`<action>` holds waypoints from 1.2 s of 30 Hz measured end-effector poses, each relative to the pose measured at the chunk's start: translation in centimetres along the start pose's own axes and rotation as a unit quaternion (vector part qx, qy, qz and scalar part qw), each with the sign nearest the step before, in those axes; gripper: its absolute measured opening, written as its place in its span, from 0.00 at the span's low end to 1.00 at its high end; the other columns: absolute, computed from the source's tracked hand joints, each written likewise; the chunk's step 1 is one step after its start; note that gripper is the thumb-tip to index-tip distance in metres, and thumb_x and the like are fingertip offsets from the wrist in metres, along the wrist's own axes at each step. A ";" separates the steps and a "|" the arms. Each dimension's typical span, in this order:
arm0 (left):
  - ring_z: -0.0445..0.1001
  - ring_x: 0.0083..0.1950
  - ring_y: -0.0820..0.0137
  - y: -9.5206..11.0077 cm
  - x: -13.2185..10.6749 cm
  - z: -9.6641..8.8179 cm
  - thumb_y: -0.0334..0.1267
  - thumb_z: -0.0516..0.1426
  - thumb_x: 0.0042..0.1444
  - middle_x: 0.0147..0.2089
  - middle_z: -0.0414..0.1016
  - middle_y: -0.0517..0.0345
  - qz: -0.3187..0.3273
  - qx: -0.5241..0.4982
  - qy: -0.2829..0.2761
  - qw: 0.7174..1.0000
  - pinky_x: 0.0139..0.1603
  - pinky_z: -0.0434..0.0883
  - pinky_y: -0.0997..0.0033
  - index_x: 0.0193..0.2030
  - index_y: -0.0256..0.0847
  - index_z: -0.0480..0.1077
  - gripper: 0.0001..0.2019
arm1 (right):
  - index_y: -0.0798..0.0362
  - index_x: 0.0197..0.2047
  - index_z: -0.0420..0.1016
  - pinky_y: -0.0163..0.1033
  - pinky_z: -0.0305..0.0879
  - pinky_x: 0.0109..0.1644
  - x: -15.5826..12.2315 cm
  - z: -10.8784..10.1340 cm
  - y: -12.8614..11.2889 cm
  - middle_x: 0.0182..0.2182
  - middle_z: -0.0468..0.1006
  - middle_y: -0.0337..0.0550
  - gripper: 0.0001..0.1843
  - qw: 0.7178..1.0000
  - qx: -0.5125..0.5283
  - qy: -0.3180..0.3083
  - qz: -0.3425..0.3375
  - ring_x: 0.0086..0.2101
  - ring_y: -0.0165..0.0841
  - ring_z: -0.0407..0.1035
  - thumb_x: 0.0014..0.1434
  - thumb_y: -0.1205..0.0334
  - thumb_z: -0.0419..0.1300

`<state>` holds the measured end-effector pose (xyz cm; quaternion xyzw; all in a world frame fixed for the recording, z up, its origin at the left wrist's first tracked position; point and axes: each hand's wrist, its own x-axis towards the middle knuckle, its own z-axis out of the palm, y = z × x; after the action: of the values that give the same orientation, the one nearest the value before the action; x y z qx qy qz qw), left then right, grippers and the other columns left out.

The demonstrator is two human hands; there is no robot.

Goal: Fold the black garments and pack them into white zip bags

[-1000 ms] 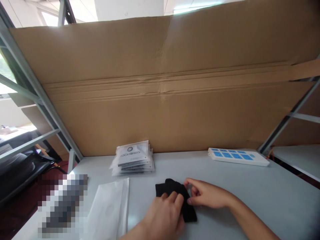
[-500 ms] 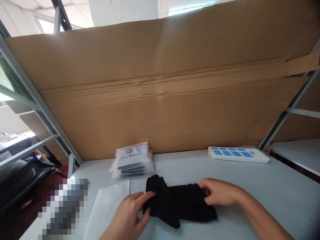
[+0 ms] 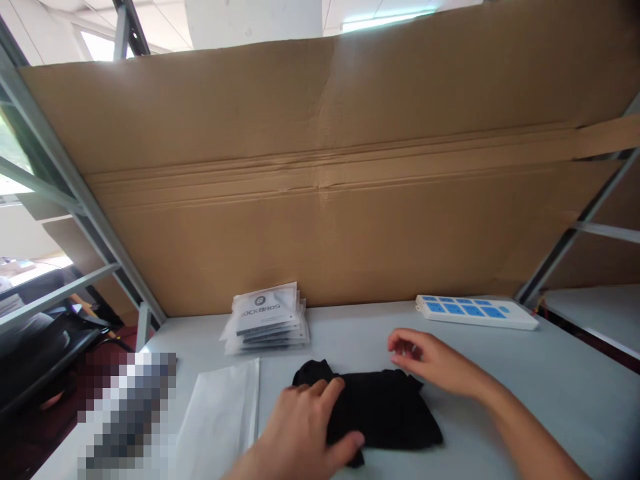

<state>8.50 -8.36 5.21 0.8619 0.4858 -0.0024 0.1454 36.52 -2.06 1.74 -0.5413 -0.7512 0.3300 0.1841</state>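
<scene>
A folded piece of black fabric (image 3: 387,408) lies on the grey tabletop in front of me; its exact kind does not show. My left hand (image 3: 313,423) rests on the left part of it, fingers spread over the cloth and thumb apart, hiding some of its near edge. Just above the fabric's upper right corner hovers my right hand (image 3: 417,357), with loosely curled fingers and nothing visible in them. Left of the cloth lies a flat, whitish translucent bag (image 3: 217,413), partly behind my left forearm.
Several packaged items in translucent bags form a stack (image 3: 267,320) at the back, the top one printed ROCKBROS. A white power strip (image 3: 475,312) with blue sockets lies back right. Behind the table (image 3: 350,333) leans a cardboard panel (image 3: 320,247) between metal frame bars. A pixelated patch covers the left edge.
My right hand has let go of the fabric's right end and lifted away from it. My left hand has moved right, from gripping the left edge to lying on top of the cloth.
</scene>
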 end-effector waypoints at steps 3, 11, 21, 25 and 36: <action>0.78 0.51 0.41 1.3 1.3 1.2 0.49 0.62 0.57 0.56 0.77 0.36 -0.045 0.015 -0.045 0.998 0.52 0.75 0.45 0.69 0.34 0.61 0.36 | 0.49 0.36 0.74 0.36 0.64 0.43 0.5 2.0 -1.5 0.37 0.75 0.38 0.08 0.999 -0.024 -0.033 -0.036 0.38 0.35 0.68 0.51 0.62 0.66; 0.80 0.48 0.60 -2.3 -0.1 0.8 0.24 0.52 0.53 0.50 0.79 0.54 -0.009 -0.114 0.055 0.992 0.50 0.74 0.65 0.54 0.45 0.72 0.23 | 0.48 0.34 0.78 0.37 0.62 0.43 0.1 2.5 -1.2 0.36 0.75 0.37 0.15 0.992 -0.098 -0.079 -0.012 0.40 0.37 0.69 0.42 0.72 0.71; 0.79 0.45 0.59 -6.9 -3.2 -0.3 0.26 0.50 0.58 0.46 0.81 0.55 -0.134 0.022 0.027 0.990 0.52 0.68 0.61 0.51 0.44 0.72 0.18 | 0.47 0.35 0.78 0.40 0.65 0.48 -0.7 0.6 0.0 0.39 0.78 0.39 0.17 0.990 -0.123 -0.071 0.017 0.42 0.40 0.71 0.42 0.74 0.66; 0.78 0.43 0.60 -7.1 -3.5 -0.6 0.24 0.50 0.54 0.44 0.79 0.52 -0.097 0.096 0.032 0.990 0.52 0.66 0.57 0.43 0.42 0.76 0.17 | 0.47 0.37 0.77 0.41 0.66 0.51 -1.5 0.8 0.0 0.41 0.79 0.40 0.15 0.992 -0.112 -0.057 0.004 0.45 0.41 0.72 0.45 0.72 0.64; 0.74 0.52 0.53 -6.0 -0.8 0.1 0.30 0.61 0.56 0.52 0.78 0.51 0.024 -0.028 0.069 0.997 0.58 0.65 0.50 0.54 0.41 0.72 0.18 | 0.46 0.39 0.77 0.52 0.65 0.56 -5.3 1.4 2.9 0.44 0.79 0.47 0.08 0.989 -0.126 0.071 -0.006 0.47 0.47 0.71 0.53 0.62 0.62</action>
<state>3.08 -6.09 3.75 0.8671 0.4735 0.0745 0.1355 39.46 -6.86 -0.89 -0.5777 -0.7751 0.1919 0.1690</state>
